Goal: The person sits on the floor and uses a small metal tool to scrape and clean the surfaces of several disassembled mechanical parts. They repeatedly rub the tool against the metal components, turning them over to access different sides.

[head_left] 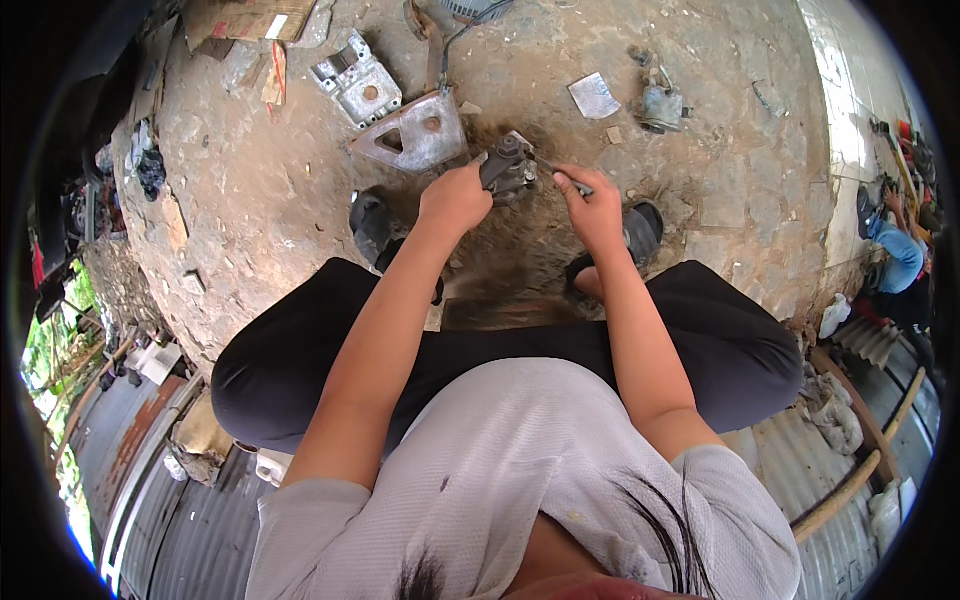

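1. Head view, hands: the left hand (455,200) is closed on the near-left side of a dark, greasy metal part (512,165), its fingertips mostly hidden behind the part. The right hand (592,205) is curled around a slender tool (582,188) pointed toward that part; its tip blurs into the dark metal, so contact cannot be told.
2. The metal part is on the ground in front of the person, between the two hands and just beyond the feet. Its underside is hidden, and its exact kind is hard to make out.
3. Beside it, to the left, lies a grey triangular plate (415,130) with cut-outs; a silver casting (365,85) lies just past the plate. A bluish object (475,8) is cut off by the top edge.
4. The floor (270,190) is rough, brown and stained. A paper scrap (594,97) and a rounded metal component (662,107) lie farther right.
5. Corrugated sheets (205,530) show behind the person at lower left, with greenery (50,370) beyond. At the far right, another person (900,255) in blue is squeezed against the dark fisheye rim, their work indistinct.
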{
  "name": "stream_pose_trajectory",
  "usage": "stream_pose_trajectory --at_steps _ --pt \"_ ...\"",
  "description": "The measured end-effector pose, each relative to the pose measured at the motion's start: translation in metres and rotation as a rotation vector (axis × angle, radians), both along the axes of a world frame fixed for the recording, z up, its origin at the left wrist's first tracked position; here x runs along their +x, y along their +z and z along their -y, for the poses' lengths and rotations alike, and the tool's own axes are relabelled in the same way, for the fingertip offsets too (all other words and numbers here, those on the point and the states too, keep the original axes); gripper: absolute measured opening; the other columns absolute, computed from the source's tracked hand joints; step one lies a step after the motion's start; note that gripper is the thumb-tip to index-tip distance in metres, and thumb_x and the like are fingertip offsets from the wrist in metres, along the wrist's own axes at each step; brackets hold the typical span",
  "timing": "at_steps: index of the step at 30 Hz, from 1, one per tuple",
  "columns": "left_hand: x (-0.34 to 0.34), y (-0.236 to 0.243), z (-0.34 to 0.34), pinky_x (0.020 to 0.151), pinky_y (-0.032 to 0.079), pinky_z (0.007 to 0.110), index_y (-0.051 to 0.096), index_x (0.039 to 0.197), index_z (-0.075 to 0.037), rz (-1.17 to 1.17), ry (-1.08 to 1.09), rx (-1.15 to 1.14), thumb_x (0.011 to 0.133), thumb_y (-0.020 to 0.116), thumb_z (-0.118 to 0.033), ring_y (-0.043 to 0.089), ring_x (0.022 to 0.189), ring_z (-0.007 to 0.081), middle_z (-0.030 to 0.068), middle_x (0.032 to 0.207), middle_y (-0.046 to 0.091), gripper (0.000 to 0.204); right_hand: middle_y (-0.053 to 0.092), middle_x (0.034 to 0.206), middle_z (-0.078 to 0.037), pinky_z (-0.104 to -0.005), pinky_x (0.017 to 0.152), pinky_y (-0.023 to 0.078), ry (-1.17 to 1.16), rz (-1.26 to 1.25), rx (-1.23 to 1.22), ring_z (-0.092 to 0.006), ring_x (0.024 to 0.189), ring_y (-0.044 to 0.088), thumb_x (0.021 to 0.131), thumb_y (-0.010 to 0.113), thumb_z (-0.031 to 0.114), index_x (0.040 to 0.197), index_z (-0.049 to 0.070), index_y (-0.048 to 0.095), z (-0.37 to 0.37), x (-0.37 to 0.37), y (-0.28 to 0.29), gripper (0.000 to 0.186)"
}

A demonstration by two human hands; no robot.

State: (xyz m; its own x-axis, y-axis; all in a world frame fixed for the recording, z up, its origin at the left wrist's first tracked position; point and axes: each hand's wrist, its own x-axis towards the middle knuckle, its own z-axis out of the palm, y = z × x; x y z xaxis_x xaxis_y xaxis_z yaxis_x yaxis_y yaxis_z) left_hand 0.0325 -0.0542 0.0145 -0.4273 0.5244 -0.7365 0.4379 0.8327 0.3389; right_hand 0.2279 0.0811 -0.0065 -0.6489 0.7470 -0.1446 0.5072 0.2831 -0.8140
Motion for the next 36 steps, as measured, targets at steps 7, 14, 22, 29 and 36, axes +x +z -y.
stream_pose_trajectory --at_steps 7,14,22,29,36 --pt "0.001 0.006 -0.004 0.099 0.055 0.054 0.064 0.134 -0.002 -0.068 -0.047 -0.027 0.092 0.063 -0.022 0.071 0.113 0.0417 0.0243 0.117 0.075 0.047 0.076 0.118 -0.017 -0.0390 0.095 0.053 -0.213 -0.004 -0.236 -0.0336 0.110 0.070 0.102 0.072 0.024 0.119 0.008 0.079 -0.007 0.013 -0.033 0.024" --pt "0.001 -0.002 -0.004 0.092 0.058 0.054 0.066 0.123 -0.004 -0.118 -0.104 -0.039 0.092 0.068 -0.022 0.074 0.105 0.0403 0.0213 0.108 0.076 0.036 0.076 0.112 -0.017 -0.0401 0.096 0.053 -0.082 -0.067 -0.253 -0.0335 0.110 0.070 0.104 0.070 0.025 0.120 0.008 0.078 -0.001 0.011 -0.027 0.025" --pt "0.003 -0.003 -0.001 0.090 0.058 0.055 0.065 0.122 -0.002 -0.105 -0.109 -0.023 0.092 0.067 -0.021 0.074 0.103 0.0421 0.0230 0.106 0.076 0.036 0.074 0.110 -0.019 -0.0419 0.091 0.053 -0.178 -0.053 0.014 -0.0339 0.104 0.070 0.104 0.071 0.027 0.119 0.008 0.078 -0.007 0.005 -0.028 0.026" --pt "0.010 -0.003 0.002 0.093 0.058 0.054 0.066 0.124 -0.002 -0.138 -0.083 -0.001 0.091 0.066 -0.021 0.074 0.104 0.0423 0.0232 0.106 0.076 0.038 0.075 0.107 -0.019 -0.0412 0.091 0.053 -0.160 0.039 -0.199 -0.0344 0.103 0.071 0.105 0.070 0.031 0.119 0.005 0.078 -0.004 0.007 -0.029 0.030" --pt "0.014 -0.001 0.002 0.093 0.059 0.054 0.067 0.127 -0.002 -0.107 -0.063 -0.032 0.092 0.067 -0.021 0.073 0.105 0.0422 0.0233 0.110 0.076 0.040 0.076 0.107 -0.021 -0.0425 0.090 0.054 -0.170 -0.009 -0.196 -0.0368 0.099 0.073 0.106 0.068 0.033 0.116 0.002 0.077 -0.003 0.008 -0.028 0.033"
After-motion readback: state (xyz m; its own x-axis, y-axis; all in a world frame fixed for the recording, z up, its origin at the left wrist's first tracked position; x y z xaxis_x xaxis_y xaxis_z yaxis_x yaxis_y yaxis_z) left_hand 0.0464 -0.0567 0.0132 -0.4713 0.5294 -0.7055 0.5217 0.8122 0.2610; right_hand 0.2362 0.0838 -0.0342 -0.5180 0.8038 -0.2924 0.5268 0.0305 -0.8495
